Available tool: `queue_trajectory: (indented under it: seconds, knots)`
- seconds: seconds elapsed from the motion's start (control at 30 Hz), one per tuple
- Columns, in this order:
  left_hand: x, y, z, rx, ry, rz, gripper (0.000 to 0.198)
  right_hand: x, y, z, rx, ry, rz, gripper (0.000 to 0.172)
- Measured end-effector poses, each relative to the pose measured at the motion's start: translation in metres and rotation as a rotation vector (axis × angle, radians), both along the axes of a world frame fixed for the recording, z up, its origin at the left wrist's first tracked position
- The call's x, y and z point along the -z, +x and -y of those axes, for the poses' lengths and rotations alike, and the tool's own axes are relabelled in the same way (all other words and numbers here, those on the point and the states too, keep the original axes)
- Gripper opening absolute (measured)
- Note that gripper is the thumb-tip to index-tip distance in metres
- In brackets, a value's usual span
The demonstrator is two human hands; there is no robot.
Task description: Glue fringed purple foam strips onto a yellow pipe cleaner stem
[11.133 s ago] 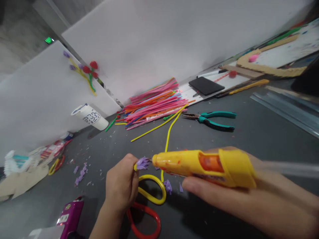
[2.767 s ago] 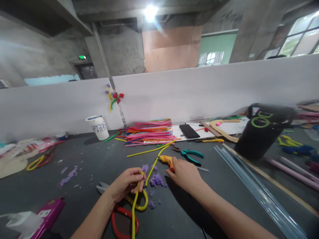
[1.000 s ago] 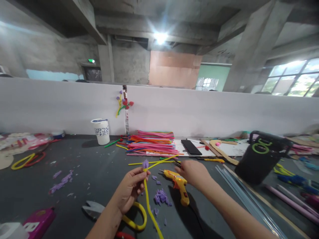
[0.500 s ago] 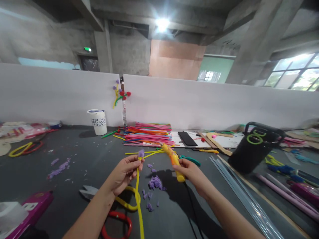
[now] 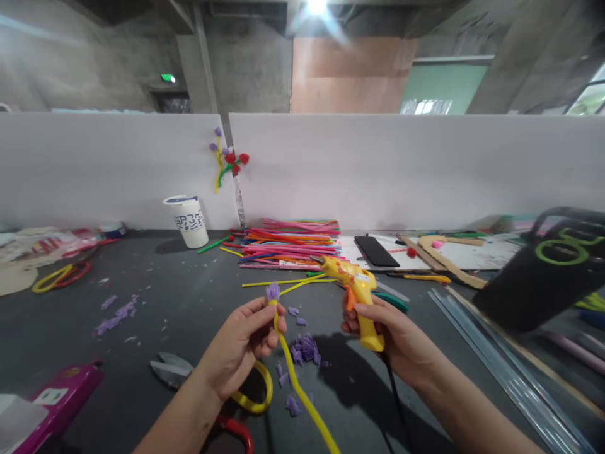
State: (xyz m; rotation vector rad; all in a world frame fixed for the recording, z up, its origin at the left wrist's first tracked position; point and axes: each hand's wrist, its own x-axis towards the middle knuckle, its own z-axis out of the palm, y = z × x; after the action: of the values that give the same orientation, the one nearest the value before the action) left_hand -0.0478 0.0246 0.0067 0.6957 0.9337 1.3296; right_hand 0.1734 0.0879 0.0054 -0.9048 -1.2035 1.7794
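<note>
1. Before me, a dark table meets a white partition.
2. Yellow stem topped by a purple tuft: raised over the table, in the left hand.
3. That hand's thumb and fingers pinch just below the tuft, seemingly to leave it uncovered.
4. Right hand: wrapped round a yellow glue gun, nozzle aimed left, probably keeping heat off skin.
5. Purple scraps lie between the hands, perhaps for easy reach; coloured stems are bundled behind.

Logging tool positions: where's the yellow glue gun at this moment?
In the head view, right of centre, the yellow glue gun is gripped in the right hand, appearing up and to the right of the purple scraps.
</note>
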Motion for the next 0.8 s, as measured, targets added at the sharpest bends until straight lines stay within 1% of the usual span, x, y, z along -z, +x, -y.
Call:
queue_trajectory:
  seconds: [0.07, 0.17, 0.27, 0.33, 0.43, 0.53, 0.63, 0.73, 0.8]
  knots:
    - [-0.002, 0.003, 0.002, 0.003, -0.01, 0.002, 0.017, -0.003, 0.0, 0.005, -0.016, 0.005, -0.009, 0.02]
    - [-0.003, 0.008, 0.006, 0.012, -0.014, -0.005, 0.016, -0.006, -0.003, 0.014, -0.04, 0.058, -0.022, 0.021]
    - [-0.004, 0.011, 0.01, 0.029, -0.014, -0.02, 0.017, -0.004, -0.004, 0.023, -0.075, 0.092, -0.013, 0.026]
    - [-0.004, 0.013, 0.01, 0.021, -0.013, -0.028, 0.018, -0.001, -0.001, 0.03, -0.108, 0.115, 0.027, 0.029]
    - [-0.004, 0.015, 0.009, -0.036, 0.01, -0.073, 0.021, 0.004, 0.003, 0.038, -0.069, 0.212, 0.138, 0.033]
    - [-0.002, 0.016, 0.008, -0.121, 0.079, -0.193, 0.023, 0.012, 0.007, 0.042, -0.018, 0.318, 0.268, 0.035]
    - [0.0, 0.016, 0.012, -0.184, 0.162, -0.325, 0.019, 0.02, 0.013, 0.042, -0.029, 0.415, 0.335, 0.03]
    - [0.002, 0.014, 0.018, -0.18, 0.28, -0.51, 0.013, 0.024, 0.018, 0.041, 0.0, 0.495, 0.364, 0.018]
    - [0.004, 0.012, 0.022, -0.16, 0.399, -0.662, 0.014, 0.023, 0.017, 0.041, 0.037, 0.501, 0.353, 0.011]
